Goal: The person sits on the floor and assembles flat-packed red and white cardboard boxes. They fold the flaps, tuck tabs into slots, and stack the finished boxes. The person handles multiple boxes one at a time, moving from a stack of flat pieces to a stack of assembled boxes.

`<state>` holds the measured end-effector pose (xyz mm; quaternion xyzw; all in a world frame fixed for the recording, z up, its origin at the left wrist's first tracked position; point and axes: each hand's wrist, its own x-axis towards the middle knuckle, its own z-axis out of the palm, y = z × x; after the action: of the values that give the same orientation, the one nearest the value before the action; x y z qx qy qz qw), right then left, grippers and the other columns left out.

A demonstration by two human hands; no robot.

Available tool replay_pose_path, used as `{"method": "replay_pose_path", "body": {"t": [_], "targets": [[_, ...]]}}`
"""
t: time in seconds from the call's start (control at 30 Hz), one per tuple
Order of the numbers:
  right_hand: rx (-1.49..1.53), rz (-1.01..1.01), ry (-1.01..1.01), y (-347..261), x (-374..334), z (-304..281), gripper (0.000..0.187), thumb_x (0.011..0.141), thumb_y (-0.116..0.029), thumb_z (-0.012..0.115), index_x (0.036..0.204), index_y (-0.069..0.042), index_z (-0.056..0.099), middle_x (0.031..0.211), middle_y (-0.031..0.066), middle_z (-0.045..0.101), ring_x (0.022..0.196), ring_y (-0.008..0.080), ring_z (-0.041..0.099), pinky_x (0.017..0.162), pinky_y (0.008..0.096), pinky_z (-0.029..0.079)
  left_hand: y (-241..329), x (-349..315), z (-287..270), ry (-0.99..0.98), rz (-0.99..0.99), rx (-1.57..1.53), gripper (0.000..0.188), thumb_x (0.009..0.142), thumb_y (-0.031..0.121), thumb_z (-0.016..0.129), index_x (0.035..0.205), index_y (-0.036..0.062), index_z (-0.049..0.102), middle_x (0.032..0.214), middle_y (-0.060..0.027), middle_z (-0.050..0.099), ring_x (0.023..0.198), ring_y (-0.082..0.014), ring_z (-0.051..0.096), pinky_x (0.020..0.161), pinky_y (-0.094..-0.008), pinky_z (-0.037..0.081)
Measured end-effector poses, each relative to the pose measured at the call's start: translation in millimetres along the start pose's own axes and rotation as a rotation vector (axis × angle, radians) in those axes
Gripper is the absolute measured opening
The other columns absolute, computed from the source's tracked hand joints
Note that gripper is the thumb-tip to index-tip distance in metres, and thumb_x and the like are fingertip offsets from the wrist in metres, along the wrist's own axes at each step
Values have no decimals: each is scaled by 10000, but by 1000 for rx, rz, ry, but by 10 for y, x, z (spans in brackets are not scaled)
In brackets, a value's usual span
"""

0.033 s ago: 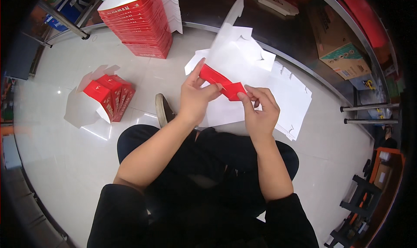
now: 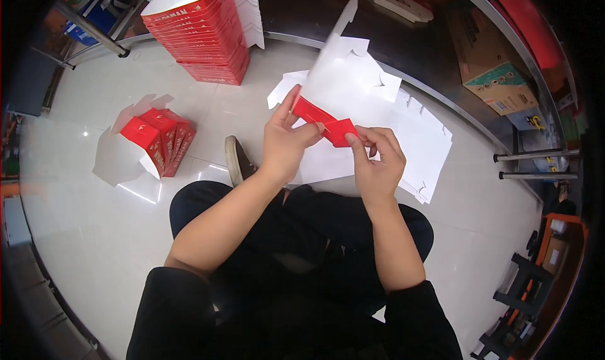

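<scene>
Between my hands is a partly folded cardboard box (image 2: 340,76), white inside with a red outer face. My left hand (image 2: 283,136) is closed on its red side wall, thumb pressed on the near face. At the right corner, my right hand (image 2: 378,158) pinches a red flap (image 2: 342,132) between thumb and fingers. The box's far white panels stand up and spread away from me. Beneath it lie flat white cardboard blanks (image 2: 419,146) on the floor, partly covered by the box.
A tall stack of nested red boxes (image 2: 201,42) stands at the back left. Several more folded red boxes (image 2: 161,139) lie on the floor at left. A metal shelf edge runs along the back, with a brown carton (image 2: 491,64) on the right. My shoe (image 2: 238,161) is near the left knee.
The box has shifted very slightly to the right, its tall far panel tilting a little that way. Both hands keep their grip.
</scene>
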<state>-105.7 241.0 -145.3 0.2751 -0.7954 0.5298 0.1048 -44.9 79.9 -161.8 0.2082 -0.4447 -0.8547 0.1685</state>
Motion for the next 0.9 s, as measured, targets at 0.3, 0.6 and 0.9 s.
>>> {"method": "replay_pose_path", "body": {"t": [0.3, 0.6, 0.9], "targets": [[53, -46, 80, 22, -29, 146, 141, 836, -39, 805, 950, 8, 736, 876, 71, 689, 735, 116, 597, 632, 237, 431, -39, -44, 46, 13, 186, 123, 793, 837, -132, 652, 1548, -24, 316, 1410, -145, 508, 1203, -241, 604, 984, -335, 549], [39, -12, 71, -31, -88, 172, 113, 849, -43, 793, 923, 12, 727, 884, 79, 699, 737, 120, 588, 664, 240, 445, -5, -76, 34, 1, 130, 106, 765, 824, -135, 648, 1527, 2, 381, 1392, -132, 539, 1174, -216, 620, 951, -315, 552], [42, 17, 9, -4, -40, 133, 82, 854, -33, 772, 916, -5, 725, 933, 100, 694, 869, 194, 641, 807, 305, 497, -1, -46, 21, -49, 135, 188, 717, 806, -102, 656, 1486, 9, 456, 1262, -124, 631, 1004, -195, 699, 836, -279, 553]]}}
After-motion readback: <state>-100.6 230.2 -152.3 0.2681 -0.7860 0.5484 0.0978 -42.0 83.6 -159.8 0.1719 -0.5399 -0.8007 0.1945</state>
